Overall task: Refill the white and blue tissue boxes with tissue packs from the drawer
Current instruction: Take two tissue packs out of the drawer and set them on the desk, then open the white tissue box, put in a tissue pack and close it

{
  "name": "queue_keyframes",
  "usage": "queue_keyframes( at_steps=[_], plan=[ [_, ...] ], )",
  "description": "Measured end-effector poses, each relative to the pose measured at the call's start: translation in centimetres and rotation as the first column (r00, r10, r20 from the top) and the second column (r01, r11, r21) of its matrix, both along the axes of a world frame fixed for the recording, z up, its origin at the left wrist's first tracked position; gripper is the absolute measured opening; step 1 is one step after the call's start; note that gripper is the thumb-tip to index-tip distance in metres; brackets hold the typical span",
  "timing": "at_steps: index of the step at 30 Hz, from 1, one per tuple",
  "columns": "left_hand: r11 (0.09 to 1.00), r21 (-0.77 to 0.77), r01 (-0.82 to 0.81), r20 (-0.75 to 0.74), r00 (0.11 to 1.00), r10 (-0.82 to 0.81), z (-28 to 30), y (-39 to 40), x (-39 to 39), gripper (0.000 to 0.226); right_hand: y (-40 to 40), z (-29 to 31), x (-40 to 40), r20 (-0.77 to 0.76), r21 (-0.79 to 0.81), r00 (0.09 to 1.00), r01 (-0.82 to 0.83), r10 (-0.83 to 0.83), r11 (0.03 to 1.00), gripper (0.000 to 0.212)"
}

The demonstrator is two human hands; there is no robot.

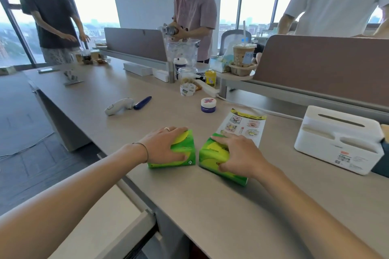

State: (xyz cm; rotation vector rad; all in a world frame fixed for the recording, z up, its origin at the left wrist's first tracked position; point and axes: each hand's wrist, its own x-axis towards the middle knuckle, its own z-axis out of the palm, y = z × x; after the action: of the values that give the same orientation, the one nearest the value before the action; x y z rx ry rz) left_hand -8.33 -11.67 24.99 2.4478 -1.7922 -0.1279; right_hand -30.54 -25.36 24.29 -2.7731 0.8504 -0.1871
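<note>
Two green tissue packs lie side by side on the desk. My left hand (166, 146) grips the left tissue pack (185, 153) from above. My right hand (237, 153) grips the right tissue pack (212, 151) the same way. The white tissue box (336, 139) stands at the right with its slot on top. A dark blue object (382, 164), perhaps the blue box, shows just behind it at the frame edge. An open drawer (117, 223) sits below the desk edge at the lower left.
A sticker sheet (244, 126) lies beyond the right pack. A small white jar (208, 104), a white handheld device (119, 106) and a blue pen (143, 102) are farther back. Drinks, a power strip and desk dividers stand behind. Three people stand around the desk.
</note>
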Motion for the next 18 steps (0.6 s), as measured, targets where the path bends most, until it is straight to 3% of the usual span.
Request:
queue_keyframes(
  at_steps=[8, 18],
  plan=[
    [0.963, -0.267, 0.031, -0.202, 0.976, -0.088, 1.1, -2.5, -4.9, 0.056, -1.2, 1.1, -4.1, 0.242, 0.086, 0.97, -0.005, -0.016, 0.996, 0.067],
    [0.888, -0.439, 0.133, -0.347, 0.887, -0.304, 1.6, -10.2, -16.5, 0.043, -4.0, 3.3, -14.9, 0.354, 0.025, 0.91, 0.223, -0.217, 0.975, 0.051]
  ],
)
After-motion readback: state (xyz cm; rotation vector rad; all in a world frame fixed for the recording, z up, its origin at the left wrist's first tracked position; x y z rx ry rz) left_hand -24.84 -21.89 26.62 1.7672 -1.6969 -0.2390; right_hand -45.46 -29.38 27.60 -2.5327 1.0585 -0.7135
